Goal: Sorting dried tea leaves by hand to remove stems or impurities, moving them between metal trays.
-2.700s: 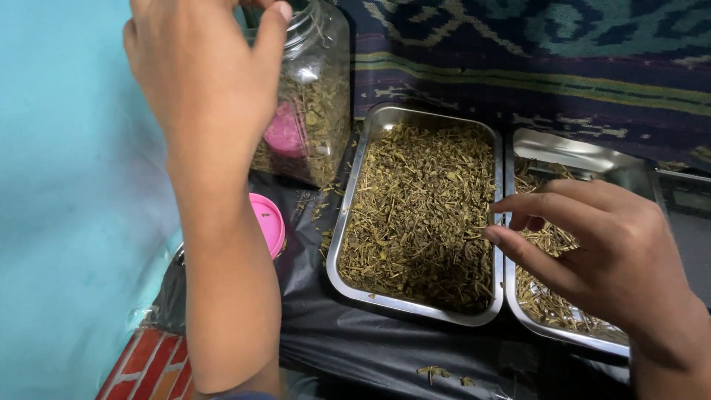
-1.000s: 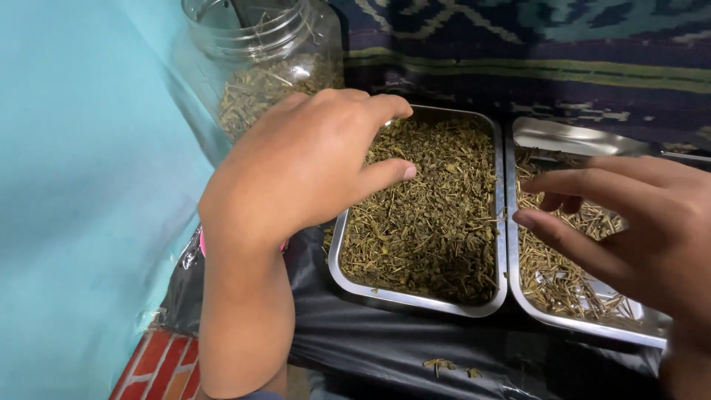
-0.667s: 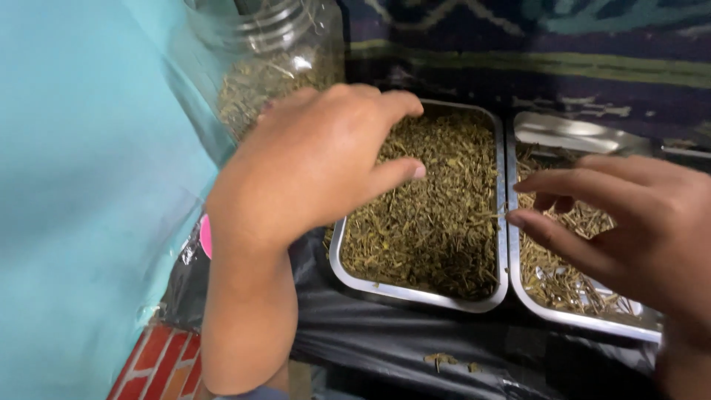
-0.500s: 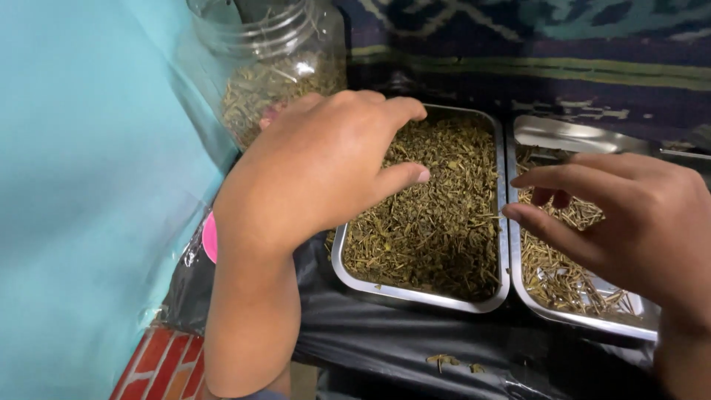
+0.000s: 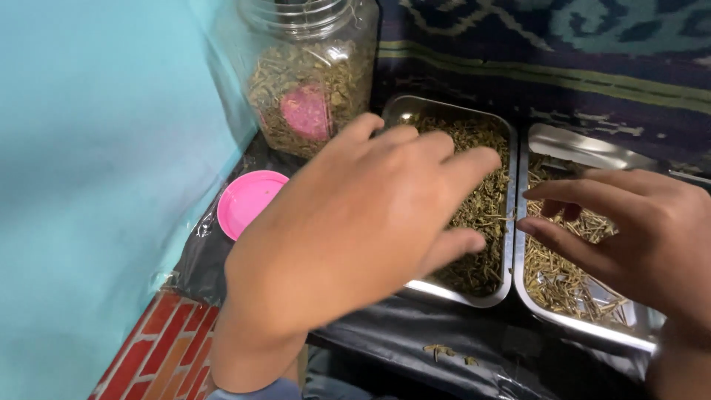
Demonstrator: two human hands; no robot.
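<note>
My left hand (image 5: 355,230) hovers palm-down over the left steel tray (image 5: 498,295), fingers spread above its heap of dried green-brown herb bits (image 5: 481,200); it holds nothing that shows. My right hand (image 5: 629,237) reaches into the right steel tray (image 5: 585,152), fingers curled over the thinner layer of dried herb (image 5: 563,274) there; whether it pinches any is hidden. The two trays sit side by side, touching.
A clear jar (image 5: 307,70) without its lid, part full of the same herb, stands behind the left tray. A pink lid (image 5: 248,204) lies on black plastic sheet (image 5: 415,355). A turquoise wall (image 5: 89,163) is left, patterned cloth (image 5: 563,52) behind, brick-print surface (image 5: 159,348) below.
My left hand came down from the jar's mouth and now spreads over the left tray. The view shifted, so the pink lid shows fully. My right hand stayed over the right tray.
</note>
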